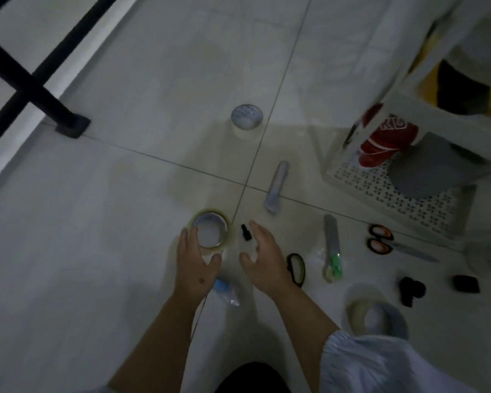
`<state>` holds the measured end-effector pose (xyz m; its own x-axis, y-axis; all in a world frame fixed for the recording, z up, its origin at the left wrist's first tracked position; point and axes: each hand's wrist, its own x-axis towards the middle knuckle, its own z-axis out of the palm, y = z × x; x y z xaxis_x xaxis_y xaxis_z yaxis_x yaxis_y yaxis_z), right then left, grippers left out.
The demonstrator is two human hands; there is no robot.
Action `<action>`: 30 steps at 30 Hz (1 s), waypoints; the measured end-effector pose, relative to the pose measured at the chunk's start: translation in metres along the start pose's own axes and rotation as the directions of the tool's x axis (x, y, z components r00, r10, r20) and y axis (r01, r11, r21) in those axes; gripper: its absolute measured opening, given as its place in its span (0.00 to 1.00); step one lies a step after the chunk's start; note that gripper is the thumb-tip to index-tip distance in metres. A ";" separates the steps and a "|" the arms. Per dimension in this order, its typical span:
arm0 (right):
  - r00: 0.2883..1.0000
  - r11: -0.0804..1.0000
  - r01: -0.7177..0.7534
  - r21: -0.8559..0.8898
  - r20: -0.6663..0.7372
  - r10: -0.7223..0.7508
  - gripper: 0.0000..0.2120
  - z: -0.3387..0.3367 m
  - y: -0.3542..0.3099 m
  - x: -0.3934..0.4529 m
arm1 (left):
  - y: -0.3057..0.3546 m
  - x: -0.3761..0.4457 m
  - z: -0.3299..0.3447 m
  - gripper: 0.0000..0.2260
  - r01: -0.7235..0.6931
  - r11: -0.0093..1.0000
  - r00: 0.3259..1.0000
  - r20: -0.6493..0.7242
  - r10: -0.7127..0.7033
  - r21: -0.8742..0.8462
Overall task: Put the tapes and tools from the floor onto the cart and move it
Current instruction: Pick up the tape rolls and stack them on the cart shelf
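Leftmost, the left hand (pixel 194 258) curls its fingers and thumb round the clear tape (pixel 211 232) standing on the floor (pixel 97 222), seemingly just gripping it. Beside it the right hand (pixel 262 258) hovers spread and holding nothing, near a small black cap (pixel 245 232). Further right lie a tube (pixel 277 185), a knife (pixel 332 248), scissors (pixel 380 242) and another tape (pixel 376 316); a third roll (pixel 246 120) stands further off, near the floor's middle. The cart (pixel 403 199) stands at the floor's right edge. The dim light and scattered small bits are the risk: the reaching right hand could knock the cap away, or a loose grip might drop the roll.
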<state>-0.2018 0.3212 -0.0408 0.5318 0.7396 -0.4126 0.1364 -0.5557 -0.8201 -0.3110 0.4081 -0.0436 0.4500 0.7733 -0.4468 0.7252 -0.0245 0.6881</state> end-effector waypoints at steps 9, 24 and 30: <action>0.990 0.999 0.013 0.040 0.141 -0.018 0.27 0.028 -0.008 0.028 | -0.005 0.027 -0.006 0.28 0.146 0.967 0.989 0.020 -0.145 -0.207; 0.957 0.965 0.167 0.204 -0.267 -0.109 0.21 -0.078 -0.023 -0.001 | 0.082 -0.012 0.014 0.26 -0.067 0.940 0.990 0.095 0.104 -0.336; 0.911 0.922 0.237 0.306 -0.399 -0.102 0.22 -0.172 -0.035 -0.052 | 0.163 -0.040 0.046 0.28 -0.288 0.871 0.923 0.127 0.363 -0.398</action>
<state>-0.0905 0.2366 0.0778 0.8039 0.5794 -0.1344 -0.0042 -0.2204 -0.9754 -0.1868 0.3437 0.0604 0.7452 0.6240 -0.2352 0.2946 0.0084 0.9556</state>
